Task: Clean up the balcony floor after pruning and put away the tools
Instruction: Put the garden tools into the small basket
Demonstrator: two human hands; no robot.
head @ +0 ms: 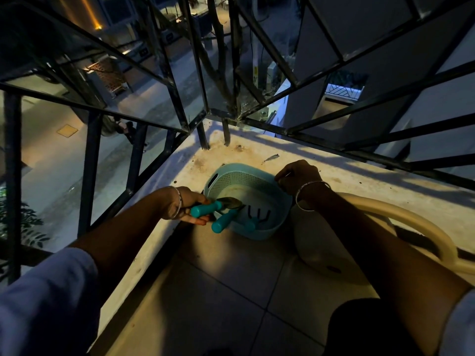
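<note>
Fingers (199, 220) of left hand (183, 205) grip teal-handled metal pruning shears (218, 208) over light-blue perforated plastic basket (226, 173), frame centre, on pale balcony ledge (359, 176). Right hand (299, 177), fingers curled, grip unclear, at basket's far rim. Teal-handled black hand rake (259, 217) inside.

Dim evening light falls on a pale, stained concrete ledge (334, 173) edging a floor of large grey square tiles (231, 291). Black metal railing bars (164, 80) meet at the corner, with a lamplit street (51, 155) far below.
</note>
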